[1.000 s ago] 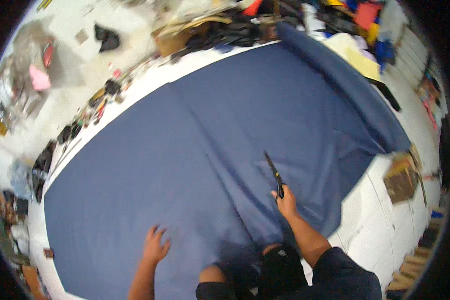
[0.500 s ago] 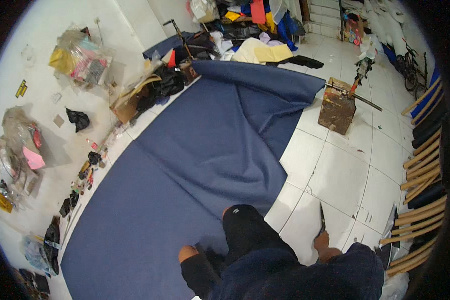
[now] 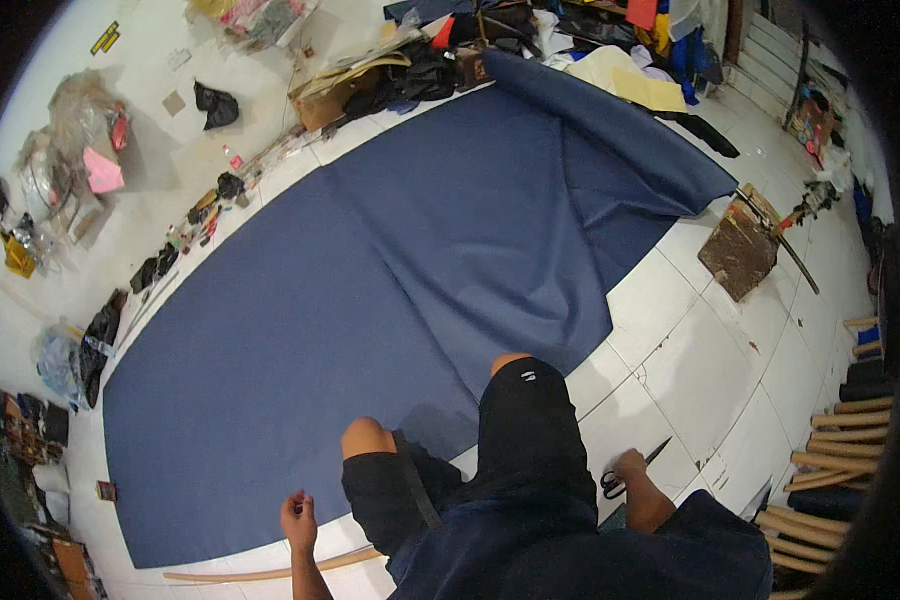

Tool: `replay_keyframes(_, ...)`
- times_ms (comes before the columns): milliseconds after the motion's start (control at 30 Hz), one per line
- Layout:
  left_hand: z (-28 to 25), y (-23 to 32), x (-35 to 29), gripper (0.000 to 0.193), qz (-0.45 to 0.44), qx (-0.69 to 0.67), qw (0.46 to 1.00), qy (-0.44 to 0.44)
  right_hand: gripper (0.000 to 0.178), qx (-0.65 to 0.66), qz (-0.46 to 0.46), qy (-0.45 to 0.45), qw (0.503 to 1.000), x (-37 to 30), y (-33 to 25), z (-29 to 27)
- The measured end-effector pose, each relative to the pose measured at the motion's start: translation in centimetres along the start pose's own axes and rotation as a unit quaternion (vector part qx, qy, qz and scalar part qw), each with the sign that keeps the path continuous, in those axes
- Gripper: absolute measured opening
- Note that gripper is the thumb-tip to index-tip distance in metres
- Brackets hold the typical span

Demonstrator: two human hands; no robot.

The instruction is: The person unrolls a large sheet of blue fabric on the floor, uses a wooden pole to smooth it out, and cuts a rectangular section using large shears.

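Note:
A large sheet of dark blue fabric (image 3: 260, 370) lies over the white floor in front of my knees, wrinkled toward its right side. Its far end is wound on a roll (image 3: 610, 120). Low to the tiles at my right, my right hand (image 3: 630, 465) is closed around the middle of a pair of scissors (image 3: 658, 453). The blades point away and to the right, and the black handles show below the fingers. My left hand (image 3: 298, 520) is over the fabric's near edge with fingers curled together; what they hold, if anything, cannot be made out.
A long thin wooden stick (image 3: 260, 576) lies by the fabric's near edge. A stained block (image 3: 738, 245) stands at the roll's right end, beside a metal rod. Several cardboard tubes (image 3: 840, 450) line the right side. Bags and scraps (image 3: 410, 75) are piled along the wall.
My view has swung, so the fabric sits lower and my left hand is now visible. The scissors have turned from pointing nearly straight ahead to slanting right, their handles now showing.

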State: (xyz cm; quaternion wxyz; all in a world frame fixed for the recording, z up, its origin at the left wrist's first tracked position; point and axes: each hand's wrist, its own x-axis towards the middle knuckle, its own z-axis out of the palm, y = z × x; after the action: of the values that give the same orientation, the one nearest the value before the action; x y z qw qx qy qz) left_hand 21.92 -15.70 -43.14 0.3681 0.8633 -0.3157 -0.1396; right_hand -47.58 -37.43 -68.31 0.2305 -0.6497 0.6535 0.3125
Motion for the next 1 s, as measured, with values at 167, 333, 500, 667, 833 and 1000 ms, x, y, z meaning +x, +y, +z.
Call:
replay_keyframes(167, 6.2, 10.2, -1.3, 0.042, 0.169, 0.037, 0.985, -0.014, 0.032, 0.275, -0.126, 0.19, 0.934, 0.3, -8.9, -13.1)
replay_keyframes(333, 8.5, 16.3, -2.6, 0.051, 0.239, 0.165, 0.944, -0.159, 0.058, 0.101, -0.428, 0.264, 0.858, 2.9, -22.2, -19.5)
replay_keyframes(500, 7.6, 20.1, -4.1, 0.034, 0.255, 0.216, 0.918, -0.212, 0.052, -0.001, -0.351, 0.308, 0.884, 8.0, -26.0, -18.5)
replay_keyframes(667, 5.3, 22.8, -4.5, 0.026, 0.219, 0.137, 0.898, -0.356, 0.056, 0.396, 0.038, 0.216, 0.892, 12.9, -25.0, -32.8)
replay_keyframes(833, 5.7, 28.5, -5.2, 0.028, 0.199, 0.097, 0.842, -0.492, 0.057, 0.671, 0.271, 0.133, 0.677, 10.4, -19.3, -53.5)
replay_keyframes(1000, 11.6, 41.7, 4.2, 0.034, 0.094, 0.051, 0.917, -0.385, 0.06, 0.861, 0.246, 0.121, 0.429, 9.1, -9.4, -63.0)
